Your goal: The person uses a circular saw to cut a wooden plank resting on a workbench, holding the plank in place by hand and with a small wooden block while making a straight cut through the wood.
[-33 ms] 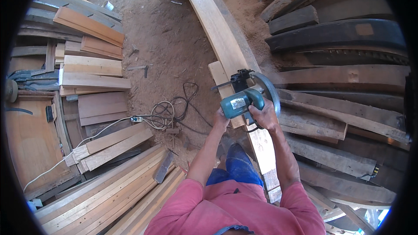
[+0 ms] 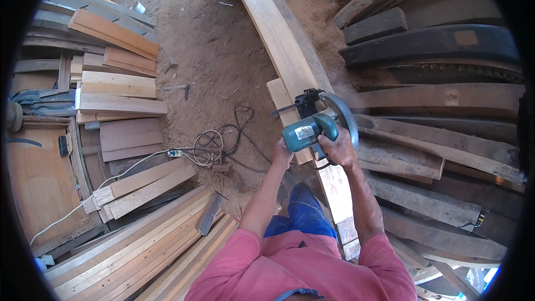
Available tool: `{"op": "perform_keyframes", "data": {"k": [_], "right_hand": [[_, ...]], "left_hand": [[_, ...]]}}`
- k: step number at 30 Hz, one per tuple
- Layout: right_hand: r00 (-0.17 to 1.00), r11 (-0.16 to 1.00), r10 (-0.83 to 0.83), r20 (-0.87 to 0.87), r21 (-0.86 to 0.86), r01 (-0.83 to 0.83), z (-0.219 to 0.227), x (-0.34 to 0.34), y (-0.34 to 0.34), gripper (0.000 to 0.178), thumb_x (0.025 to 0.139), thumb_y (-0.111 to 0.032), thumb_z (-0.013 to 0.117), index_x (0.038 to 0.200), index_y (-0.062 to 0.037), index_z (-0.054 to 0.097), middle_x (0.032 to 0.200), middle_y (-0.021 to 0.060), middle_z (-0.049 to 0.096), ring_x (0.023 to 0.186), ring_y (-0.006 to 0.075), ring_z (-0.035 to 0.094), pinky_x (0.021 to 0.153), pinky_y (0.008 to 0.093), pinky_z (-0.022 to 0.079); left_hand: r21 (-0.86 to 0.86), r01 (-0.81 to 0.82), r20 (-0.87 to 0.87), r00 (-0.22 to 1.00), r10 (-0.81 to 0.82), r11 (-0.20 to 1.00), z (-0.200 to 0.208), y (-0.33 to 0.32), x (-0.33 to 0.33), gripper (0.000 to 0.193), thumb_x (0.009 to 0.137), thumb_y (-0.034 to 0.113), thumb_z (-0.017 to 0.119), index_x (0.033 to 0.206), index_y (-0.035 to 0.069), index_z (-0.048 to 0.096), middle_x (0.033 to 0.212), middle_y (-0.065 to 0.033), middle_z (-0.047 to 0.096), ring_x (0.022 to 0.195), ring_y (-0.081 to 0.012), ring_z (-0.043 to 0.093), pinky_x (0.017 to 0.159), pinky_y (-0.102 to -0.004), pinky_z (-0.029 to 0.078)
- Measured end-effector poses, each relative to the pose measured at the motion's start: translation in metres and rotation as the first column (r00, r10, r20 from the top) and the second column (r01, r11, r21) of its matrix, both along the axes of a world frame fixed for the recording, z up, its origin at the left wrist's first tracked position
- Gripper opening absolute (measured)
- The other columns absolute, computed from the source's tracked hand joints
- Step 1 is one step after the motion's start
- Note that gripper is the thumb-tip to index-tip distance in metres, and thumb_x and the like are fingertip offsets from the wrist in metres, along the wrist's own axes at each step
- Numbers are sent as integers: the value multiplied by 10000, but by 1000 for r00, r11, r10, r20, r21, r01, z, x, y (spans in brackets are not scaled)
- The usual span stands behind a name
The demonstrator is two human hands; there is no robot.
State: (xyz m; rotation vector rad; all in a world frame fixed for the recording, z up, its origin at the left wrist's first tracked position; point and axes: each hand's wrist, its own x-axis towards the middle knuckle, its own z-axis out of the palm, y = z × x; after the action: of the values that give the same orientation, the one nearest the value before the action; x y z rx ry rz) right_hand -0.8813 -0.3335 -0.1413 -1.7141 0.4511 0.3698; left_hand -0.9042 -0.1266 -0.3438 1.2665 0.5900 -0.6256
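A teal circular saw (image 2: 301, 134) with a round grey blade guard rests on a long pale plank (image 2: 278, 44). My right hand (image 2: 340, 147) is closed around its rear handle. Against the motor end, my left hand (image 2: 283, 153) grips the housing; its fingertips are hidden behind the saw. A shorter light board (image 2: 278, 93) lies crosswise to the left of the plank, partly under the saw's base. The blade is covered by the guard, so the cut itself cannot be seen. The plank's near part (image 2: 336, 192) runs back beside my right forearm, brightly lit.
Stacked dark timbers (image 2: 446, 95) line the right side. On the left lie cut boards (image 2: 120, 83) and long planks (image 2: 139, 245). A tangled cord (image 2: 239, 128) and a white cable (image 2: 111, 178) cross the sawdust-covered ground (image 2: 206, 50). A hammer-like tool (image 2: 184, 89) lies there too.
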Motion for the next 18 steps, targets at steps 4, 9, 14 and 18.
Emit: {"op": "perform_keyframes", "data": {"k": [4,9,14,18], "right_hand": [[1000,1000,-15,-2,15,15,-8,4,-5,175,852,-101,687,976,11,632,834,60,619,777,156,578,758,343,500],[1000,1000,-6,-8,10,6,-14,12,-12,232,854,-96,689,1050,21,648,860,68,637,794,160,591,774,338,506],[1000,1000,-2,-22,0,2,-18,21,-12,339,855,-88,690,1170,28,647,898,69,658,835,161,613,811,332,517],[999,1000,7,46,22,-8,-17,34,-13,311,860,-89,689,1146,24,642,878,57,649,806,150,622,768,316,517]], "left_hand": [[-264,-310,-244,938,248,913,2,-7,14,348,954,-45,595,1298,2,574,1188,-57,662,1069,-144,630,923,-282,518],[-72,-53,-39,998,50,996,15,-12,18,321,961,-69,560,1274,-4,589,1181,-55,668,1054,-141,635,917,-283,522],[-159,-96,-87,993,82,983,-20,-5,15,291,957,-48,573,1241,5,603,1160,-44,667,1023,-134,634,884,-285,531],[-105,-24,31,999,27,994,-21,-5,22,270,966,-29,557,1227,13,609,1126,-41,665,994,-135,634,859,-280,538]]}}
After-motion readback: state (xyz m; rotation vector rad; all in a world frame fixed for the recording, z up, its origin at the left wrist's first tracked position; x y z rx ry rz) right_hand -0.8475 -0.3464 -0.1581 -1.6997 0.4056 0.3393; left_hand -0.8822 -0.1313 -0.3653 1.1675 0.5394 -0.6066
